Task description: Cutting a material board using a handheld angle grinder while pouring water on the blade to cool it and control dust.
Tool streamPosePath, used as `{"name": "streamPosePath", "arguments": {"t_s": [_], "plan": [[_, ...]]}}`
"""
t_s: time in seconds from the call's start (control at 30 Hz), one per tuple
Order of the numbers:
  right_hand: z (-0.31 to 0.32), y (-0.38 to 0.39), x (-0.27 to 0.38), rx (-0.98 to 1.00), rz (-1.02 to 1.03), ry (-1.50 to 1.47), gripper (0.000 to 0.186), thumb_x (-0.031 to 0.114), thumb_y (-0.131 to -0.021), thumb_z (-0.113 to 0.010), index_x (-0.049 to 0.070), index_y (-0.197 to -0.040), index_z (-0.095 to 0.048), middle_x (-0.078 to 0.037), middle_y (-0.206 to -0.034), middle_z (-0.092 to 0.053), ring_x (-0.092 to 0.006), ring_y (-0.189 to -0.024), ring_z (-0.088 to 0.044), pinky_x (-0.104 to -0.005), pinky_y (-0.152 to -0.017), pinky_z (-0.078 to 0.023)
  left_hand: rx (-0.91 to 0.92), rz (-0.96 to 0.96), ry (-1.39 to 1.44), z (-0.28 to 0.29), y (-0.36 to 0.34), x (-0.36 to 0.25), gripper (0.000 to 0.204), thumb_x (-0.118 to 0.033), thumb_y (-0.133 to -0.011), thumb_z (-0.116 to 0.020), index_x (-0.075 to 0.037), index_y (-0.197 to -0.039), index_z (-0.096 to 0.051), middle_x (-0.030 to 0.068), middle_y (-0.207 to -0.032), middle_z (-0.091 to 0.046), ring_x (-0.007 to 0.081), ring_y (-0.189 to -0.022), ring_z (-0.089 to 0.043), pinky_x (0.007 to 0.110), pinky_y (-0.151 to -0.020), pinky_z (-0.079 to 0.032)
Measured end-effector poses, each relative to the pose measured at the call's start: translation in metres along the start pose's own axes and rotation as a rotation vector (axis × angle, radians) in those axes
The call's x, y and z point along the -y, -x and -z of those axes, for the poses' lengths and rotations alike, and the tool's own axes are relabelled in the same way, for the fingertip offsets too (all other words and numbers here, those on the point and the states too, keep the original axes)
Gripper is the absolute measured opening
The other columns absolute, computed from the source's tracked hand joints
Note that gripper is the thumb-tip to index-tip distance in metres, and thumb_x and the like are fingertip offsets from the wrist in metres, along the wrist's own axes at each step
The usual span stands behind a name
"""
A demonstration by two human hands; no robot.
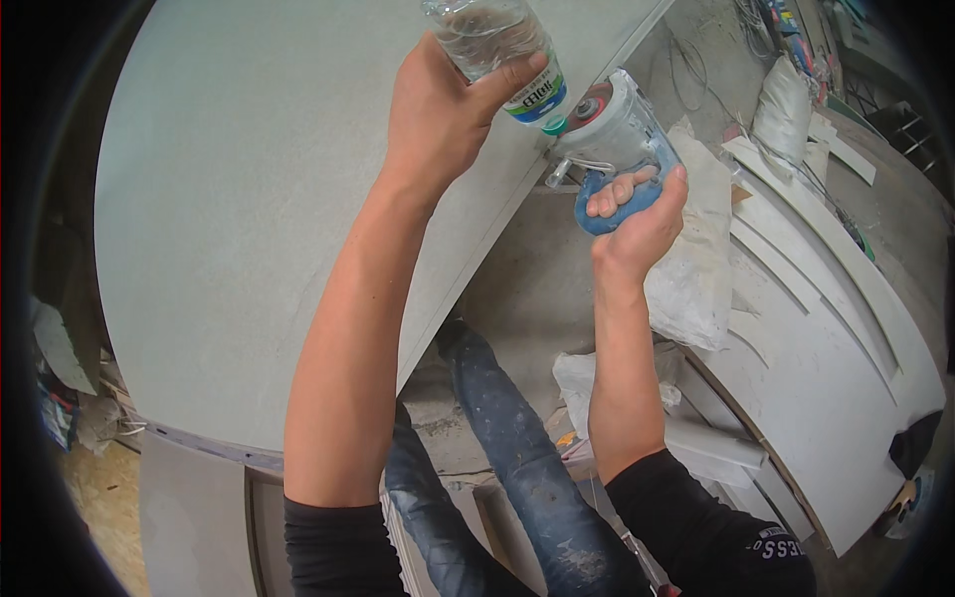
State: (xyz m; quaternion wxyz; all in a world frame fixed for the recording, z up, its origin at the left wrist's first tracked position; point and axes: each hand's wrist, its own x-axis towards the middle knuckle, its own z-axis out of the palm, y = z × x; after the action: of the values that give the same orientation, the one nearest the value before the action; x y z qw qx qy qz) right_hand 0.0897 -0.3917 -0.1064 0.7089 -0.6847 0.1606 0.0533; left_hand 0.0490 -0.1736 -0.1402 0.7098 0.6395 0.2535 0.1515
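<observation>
My left hand (438, 124) is wrapped round a clear plastic bottle (487, 35) with a blue, green and white label. The bottle is tilted, its green-topped mouth down by the rim of a dusty tool with a clear round housing (622, 124). A red ring with a metal hub shows inside that housing; the tool's exact kind I cannot make out. My right hand (642, 224) is closed round its blue loop handle, the fingers showing through the opening. A small clear spout and a white cord hang at the tool's near side. Whether liquid flows from the bottle is too unclear to tell.
A large pale board (249, 219) spans the left, its edge running beneath the bottle. At right lie a stack of white panels (796, 428), a dusty white sheet bag (696, 289) and a filled sack (784, 109). Cables (686, 60) trail over the concrete floor.
</observation>
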Motion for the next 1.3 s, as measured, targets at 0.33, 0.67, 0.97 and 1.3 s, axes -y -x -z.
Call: {"name": "streamPosePath", "arguments": {"t_s": [0.33,0.67,0.97,1.3], "plan": [[-0.002,0.002,0.0,0.0,-0.018,0.023,0.046,0.051,-0.112,-0.047,0.01,-0.093,-0.052,-0.006,-0.067,-0.05,-0.0193,-0.053,-0.048,-0.0369,-0.05,-0.045,0.016,-0.029,-0.003,0.004,-0.003,-0.007,0.046,-0.037,-0.097,-0.086,0.002,-0.121,-0.078,0.0109,-0.114,-0.081,0.0191,-0.109,-0.074,0.037,-0.099,-0.055],[-0.005,0.008,0.003,-0.009,-0.023,-0.008,0.048,0.046,-0.114,-0.045,0.007,-0.088,-0.053,-0.007,-0.064,-0.052,-0.0189,-0.051,-0.05,-0.0366,-0.049,-0.047,0.013,-0.042,-0.025,0.01,-0.001,-0.01,0.047,-0.038,-0.096,-0.086,0.0,-0.122,-0.078,0.0113,-0.114,-0.081,0.0204,-0.109,-0.074,0.039,-0.1,-0.055],[-0.007,0.009,0.004,-0.005,-0.024,0.029,0.044,0.05,-0.112,-0.046,0.01,-0.094,-0.052,-0.005,-0.068,-0.05,-0.0189,-0.053,-0.047,-0.036,-0.05,-0.044,0.013,-0.027,0.0,0.011,-0.001,-0.012,0.047,-0.037,-0.097,-0.086,0.001,-0.123,-0.078,0.0115,-0.115,-0.081,0.0205,-0.111,-0.074,0.039,-0.101,-0.055],[-0.01,0.014,0.009,-0.018,-0.021,0.015,0.046,0.048,-0.113,-0.046,0.008,-0.092,-0.052,-0.006,-0.066,-0.051,-0.0193,-0.052,-0.049,-0.0366,-0.049,-0.046,0.038,-0.023,-0.026,0.014,-0.003,-0.014,0.046,-0.035,-0.097,-0.086,0.001,-0.123,-0.078,0.0115,-0.116,-0.081,0.0203,-0.111,-0.074,0.039,-0.101,-0.055]]}}
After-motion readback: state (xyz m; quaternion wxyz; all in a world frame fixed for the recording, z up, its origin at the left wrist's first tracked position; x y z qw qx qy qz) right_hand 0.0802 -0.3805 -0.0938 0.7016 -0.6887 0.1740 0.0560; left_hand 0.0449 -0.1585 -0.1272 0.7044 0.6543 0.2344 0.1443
